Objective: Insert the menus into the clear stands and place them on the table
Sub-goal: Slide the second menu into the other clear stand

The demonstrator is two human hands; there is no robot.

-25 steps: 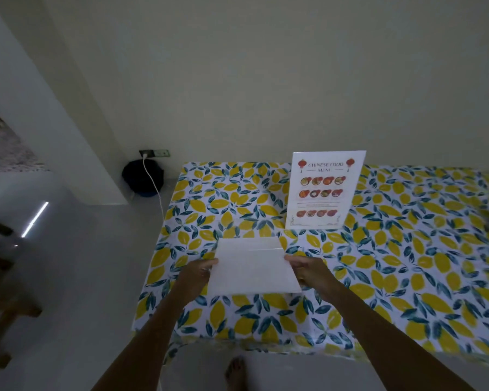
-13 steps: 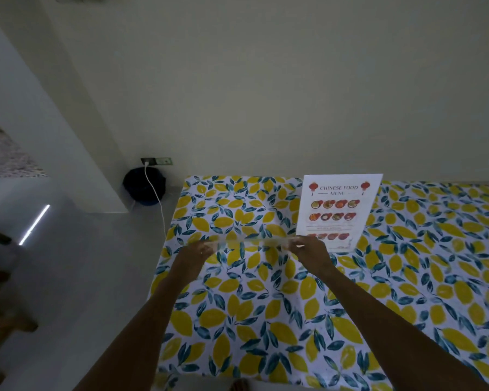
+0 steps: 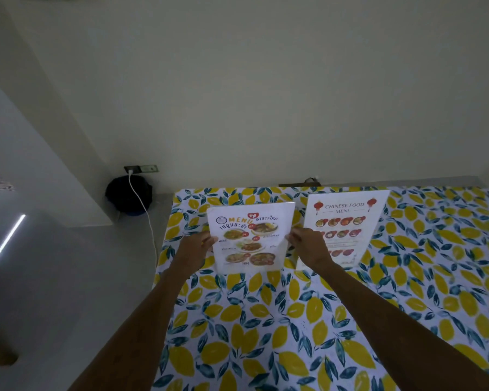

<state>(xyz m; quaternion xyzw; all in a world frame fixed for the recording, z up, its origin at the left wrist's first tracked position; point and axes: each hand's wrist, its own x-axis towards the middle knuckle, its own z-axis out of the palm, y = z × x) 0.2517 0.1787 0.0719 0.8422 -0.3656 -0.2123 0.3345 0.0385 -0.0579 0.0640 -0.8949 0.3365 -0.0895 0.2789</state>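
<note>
Head camera shows the Chinese food menu upright on the lemon-print tablecloth, partly hidden behind the right hand. Just beside it, the Thai menu stand is upright at the table, gripped by its side edges between left hand and right hand, arms stretched forward.

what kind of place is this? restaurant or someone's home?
Probably a small eatery or a home setup, hard to say. Clues: two food menus in stands, Thai and Chinese, a lemon-print tablecloth, and a plain wall with a socket.
</note>
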